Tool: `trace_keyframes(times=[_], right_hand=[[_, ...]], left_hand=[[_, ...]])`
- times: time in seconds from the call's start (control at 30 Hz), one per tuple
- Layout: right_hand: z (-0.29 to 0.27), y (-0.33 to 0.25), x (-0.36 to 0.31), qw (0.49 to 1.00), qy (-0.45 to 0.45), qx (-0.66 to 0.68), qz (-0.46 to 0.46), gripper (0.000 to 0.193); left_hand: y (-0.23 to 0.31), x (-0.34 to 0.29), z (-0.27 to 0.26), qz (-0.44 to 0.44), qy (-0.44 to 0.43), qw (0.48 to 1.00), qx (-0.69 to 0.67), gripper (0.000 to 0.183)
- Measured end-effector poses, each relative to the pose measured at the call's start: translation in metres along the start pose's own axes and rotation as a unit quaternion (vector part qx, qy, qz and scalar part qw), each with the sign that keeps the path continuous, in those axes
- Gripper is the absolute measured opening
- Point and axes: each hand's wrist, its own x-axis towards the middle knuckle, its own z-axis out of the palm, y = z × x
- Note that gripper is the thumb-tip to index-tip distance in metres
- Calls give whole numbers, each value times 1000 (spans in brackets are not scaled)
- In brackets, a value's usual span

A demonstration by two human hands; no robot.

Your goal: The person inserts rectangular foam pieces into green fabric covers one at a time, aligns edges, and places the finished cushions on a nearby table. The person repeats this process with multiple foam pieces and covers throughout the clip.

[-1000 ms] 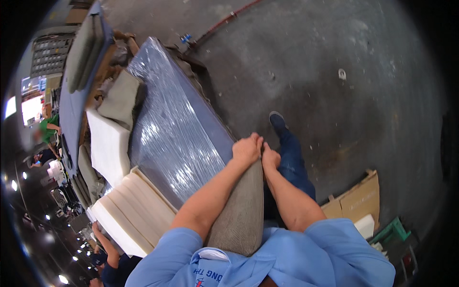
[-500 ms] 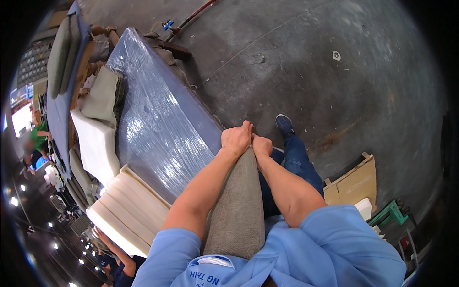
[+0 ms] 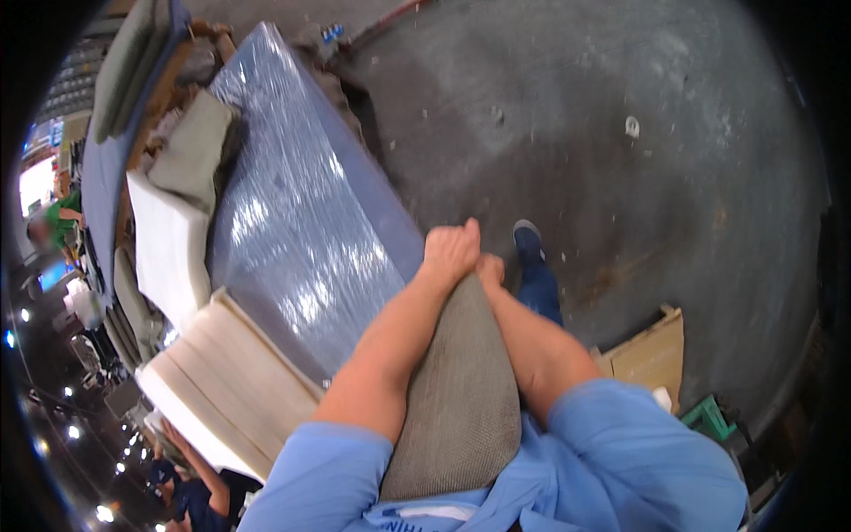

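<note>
A grey-brown fabric-covered cushion [image 3: 461,390] stretches from against my shirt out to my two hands, its far end narrowing between my forearms. My left hand [image 3: 450,248] is closed in a fist at that far end, gripping the cover. Right beside it, slightly lower, my right hand [image 3: 490,269] is closed at the same end. The fingertips of both hands are mostly hidden, as is the edge of the cushion inside them.
To my left stands a table with a plastic-wrapped, blue-grey top [image 3: 297,204]. Around it are cream foam slabs [image 3: 235,381], white foam [image 3: 168,244] and another cushion [image 3: 195,146]. A co-worker [image 3: 199,496] is at lower left. Cardboard [image 3: 647,355] stands at right, near a green frame [image 3: 709,418].
The cushion has swung a little to the right and shows more of its broad face. Both hands keep their grip at its far end. The co-worker's head at lower left has come into view.
</note>
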Motion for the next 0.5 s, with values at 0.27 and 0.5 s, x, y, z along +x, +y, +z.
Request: trace_keyframes(times=[0.27, 0.5], right_hand=[[-8, -25, -22, 985, -7, 152, 83, 41], [-32, -40, -46, 974, -9, 203, 100, 38]], left_hand=[[2, -1, 4, -27, -36, 998, 46, 30], [6, -6, 0, -81, -15, 994, 74, 28]])
